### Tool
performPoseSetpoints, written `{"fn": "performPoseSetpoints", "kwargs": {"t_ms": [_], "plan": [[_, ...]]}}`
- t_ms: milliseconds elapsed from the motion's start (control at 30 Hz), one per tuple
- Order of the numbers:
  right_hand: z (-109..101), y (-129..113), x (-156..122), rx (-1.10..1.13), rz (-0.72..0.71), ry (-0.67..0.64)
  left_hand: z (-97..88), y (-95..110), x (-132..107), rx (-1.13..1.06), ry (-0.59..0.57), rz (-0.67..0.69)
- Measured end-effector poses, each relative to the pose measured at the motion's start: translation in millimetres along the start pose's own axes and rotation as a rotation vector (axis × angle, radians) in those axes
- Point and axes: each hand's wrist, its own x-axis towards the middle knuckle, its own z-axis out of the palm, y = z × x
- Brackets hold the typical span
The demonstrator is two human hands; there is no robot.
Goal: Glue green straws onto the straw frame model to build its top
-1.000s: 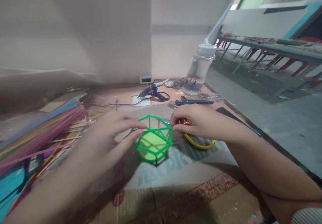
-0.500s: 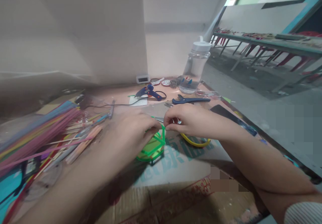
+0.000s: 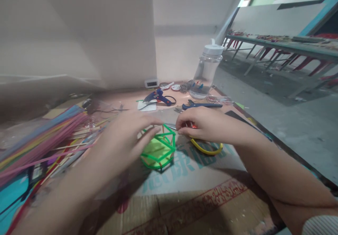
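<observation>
A small green frame (image 3: 158, 157) of thin strips, with a yellow-green base, stands on the printed sheet (image 3: 182, 178) in front of me. My left hand (image 3: 132, 131) is over its left side, thumb and forefinger apart; whether they touch it I cannot tell. Right of the frame, my right hand (image 3: 196, 124) is closed in a pinch by the frame's upper right corner; what it holds, if anything, is hidden. Under that hand lie what look like scissors, showing a metal blade (image 3: 171, 126) and a yellow handle (image 3: 207, 152).
A blue glue gun (image 3: 160, 97) rests on a white square at the back. Behind my right hand lie blue-handled cutters (image 3: 202, 105) and a water bottle (image 3: 206, 71). Bundled coloured strips (image 3: 52, 133) fill the left side. A dark flat object (image 3: 237, 117) lies at right.
My left hand's thumb and forefinger have parted and drawn back left from the green frame's upper corner, uncovering more of it. My right hand stays pinched, slightly farther from that corner.
</observation>
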Motion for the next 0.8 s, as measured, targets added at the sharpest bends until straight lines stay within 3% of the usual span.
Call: {"fn": "performPoseSetpoints", "kwargs": {"t_ms": [167, 400, 567, 800], "plan": [[-7.5, 13.3, 1.4, -0.048, 0.042, 0.101, -20.8, -10.3, -16.7, 0.089, 0.044, -0.061], [15.4, 67.3, 48.9, 0.022, 0.315, 0.266, -7.4, -8.8, -15.0, 0.123, -0.039, -0.015], [29.7, 105.2, 92.0, 0.083, 0.306, 0.223, -1.8, -9.9, -11.4, 0.112, -0.091, 0.019], [38.9, 116.1, 128.6, 0.217, 0.197, 0.144, 2.7, -13.3, -11.8, 0.08, -0.107, 0.031]]}}
